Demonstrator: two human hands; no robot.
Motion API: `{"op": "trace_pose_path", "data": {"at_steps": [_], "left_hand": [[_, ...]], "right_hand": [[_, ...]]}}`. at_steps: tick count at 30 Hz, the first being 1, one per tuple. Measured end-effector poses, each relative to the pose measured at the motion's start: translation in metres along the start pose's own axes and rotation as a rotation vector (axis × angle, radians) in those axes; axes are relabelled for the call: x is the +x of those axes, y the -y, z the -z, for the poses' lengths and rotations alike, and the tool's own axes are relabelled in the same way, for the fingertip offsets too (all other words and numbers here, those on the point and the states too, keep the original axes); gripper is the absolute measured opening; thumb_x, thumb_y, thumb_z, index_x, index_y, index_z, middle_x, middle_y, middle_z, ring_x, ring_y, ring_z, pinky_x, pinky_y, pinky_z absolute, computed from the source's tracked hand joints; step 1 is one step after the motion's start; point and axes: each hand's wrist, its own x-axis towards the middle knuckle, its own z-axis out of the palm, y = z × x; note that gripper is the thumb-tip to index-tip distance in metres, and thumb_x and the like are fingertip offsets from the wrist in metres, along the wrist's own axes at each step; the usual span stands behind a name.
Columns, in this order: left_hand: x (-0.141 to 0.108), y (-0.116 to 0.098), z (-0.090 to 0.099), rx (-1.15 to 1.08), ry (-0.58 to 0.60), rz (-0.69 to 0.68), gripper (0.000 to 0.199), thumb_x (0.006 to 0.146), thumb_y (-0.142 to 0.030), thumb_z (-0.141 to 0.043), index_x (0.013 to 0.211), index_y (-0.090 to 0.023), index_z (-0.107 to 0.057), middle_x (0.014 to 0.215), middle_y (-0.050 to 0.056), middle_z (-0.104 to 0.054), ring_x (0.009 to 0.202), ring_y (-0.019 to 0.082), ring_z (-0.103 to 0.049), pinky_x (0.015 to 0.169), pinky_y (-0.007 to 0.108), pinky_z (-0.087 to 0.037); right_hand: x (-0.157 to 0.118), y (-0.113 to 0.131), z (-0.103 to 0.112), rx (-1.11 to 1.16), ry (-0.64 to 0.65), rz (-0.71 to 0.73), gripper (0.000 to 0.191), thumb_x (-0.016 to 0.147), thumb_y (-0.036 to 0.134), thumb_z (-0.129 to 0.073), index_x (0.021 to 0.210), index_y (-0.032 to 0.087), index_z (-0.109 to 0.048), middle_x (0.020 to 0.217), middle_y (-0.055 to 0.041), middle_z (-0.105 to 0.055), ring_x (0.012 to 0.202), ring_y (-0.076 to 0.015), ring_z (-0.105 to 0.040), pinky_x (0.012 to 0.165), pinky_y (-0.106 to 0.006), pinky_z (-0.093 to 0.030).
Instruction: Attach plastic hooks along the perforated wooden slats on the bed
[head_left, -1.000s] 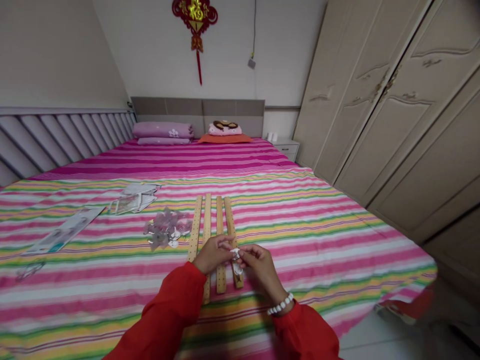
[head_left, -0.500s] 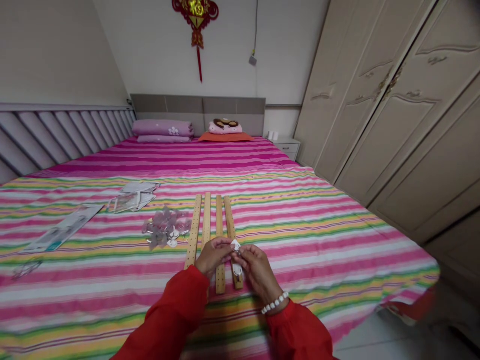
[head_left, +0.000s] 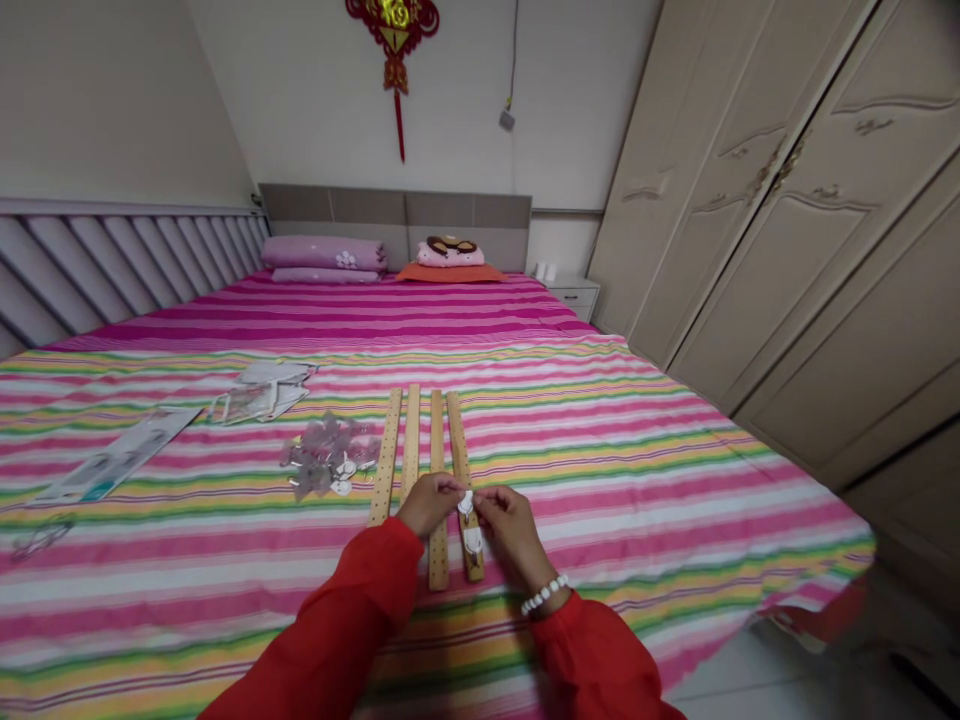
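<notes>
A small white hook [head_left: 466, 503] with a metal part lies over the rightmost wooden strip [head_left: 459, 440]. My left hand [head_left: 432, 503] pinches its left edge, fingers closed. On its other side, the fingertips of my right hand [head_left: 510, 518] are closed at the edge. Just nearer to me, a second white hook [head_left: 472, 543] sits on the same strip. Three more wooden strips lie parallel to the left, among them a strip dotted with holes [head_left: 387, 450]; my left hand and sleeve cover parts of them.
Left of the strips is a pile of clear hooks [head_left: 322, 455] with metal parts. Farther left are white packets [head_left: 266, 390], a long clear package [head_left: 124, 455] and a thin wire-like bundle [head_left: 43, 537]. All rest on a striped bedspread [head_left: 645, 480]; a wardrobe [head_left: 810, 240] stands right.
Both hands have shifted slightly, and the white hook now lies flatter over the rightmost strip. My right fingers have moved from its front to its right edge.
</notes>
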Motion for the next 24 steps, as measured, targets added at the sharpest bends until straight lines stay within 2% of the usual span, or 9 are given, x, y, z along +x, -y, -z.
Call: {"op": "trace_pose_path", "data": {"at_steps": [6, 12, 15, 18, 24], "left_hand": [[0.005, 0.005, -0.004, 0.07, -0.067, -0.044, 0.018, 0.056, -0.031, -0.069, 0.062, -0.014, -0.065, 0.054, -0.003, -0.058, 0.055, 0.012, -0.051, 0.056, 0.024, -0.038], [0.003, 0.009, -0.011, 0.13, -0.163, -0.111, 0.011, 0.06, -0.025, -0.067, 0.064, -0.015, -0.067, 0.06, 0.0, -0.062, 0.06, 0.014, -0.055, 0.059, 0.025, -0.042], [-0.001, 0.008, -0.013, 0.247, -0.216, -0.184, 0.004, 0.063, -0.017, -0.064, 0.064, -0.016, -0.068, 0.067, 0.002, -0.062, 0.064, 0.014, -0.057, 0.063, 0.026, -0.044], [-0.004, 0.008, -0.013, 0.382, -0.25, -0.267, 0.008, 0.068, -0.013, -0.061, 0.064, -0.016, -0.068, 0.07, 0.003, -0.061, 0.066, 0.015, -0.056, 0.067, 0.027, -0.044], [-0.023, 0.014, -0.012, 0.622, -0.233, -0.381, 0.018, 0.082, -0.018, -0.053, 0.083, -0.016, -0.07, 0.083, 0.008, -0.065, 0.083, 0.019, -0.058, 0.078, 0.032, -0.045]], "right_hand": [[0.01, -0.009, -0.002, -0.051, -0.031, 0.003, 0.019, 0.053, 0.031, -0.074, 0.063, 0.017, -0.067, 0.055, 0.0002, -0.064, 0.051, -0.0137, -0.053, 0.05, -0.026, -0.041], [0.017, -0.02, -0.002, -0.101, -0.074, 0.033, 0.018, 0.052, 0.03, -0.074, 0.062, 0.017, -0.066, 0.053, 0.0014, -0.062, 0.052, -0.0135, -0.054, 0.052, -0.025, -0.043], [0.019, -0.024, -0.002, -0.122, -0.08, 0.031, 0.02, 0.052, 0.032, -0.074, 0.063, 0.018, -0.066, 0.054, 0.001, -0.063, 0.054, -0.0144, -0.056, 0.054, -0.026, -0.044], [0.02, -0.025, -0.002, -0.137, -0.104, 0.033, 0.021, 0.051, 0.033, -0.074, 0.062, 0.018, -0.065, 0.053, 0.0014, -0.063, 0.054, -0.0146, -0.056, 0.053, -0.026, -0.044], [0.02, -0.028, -0.004, -0.118, -0.127, 0.018, 0.015, 0.052, 0.028, -0.07, 0.06, 0.018, -0.062, 0.051, 0.003, -0.059, 0.051, -0.0137, -0.053, 0.052, -0.026, -0.044]]}}
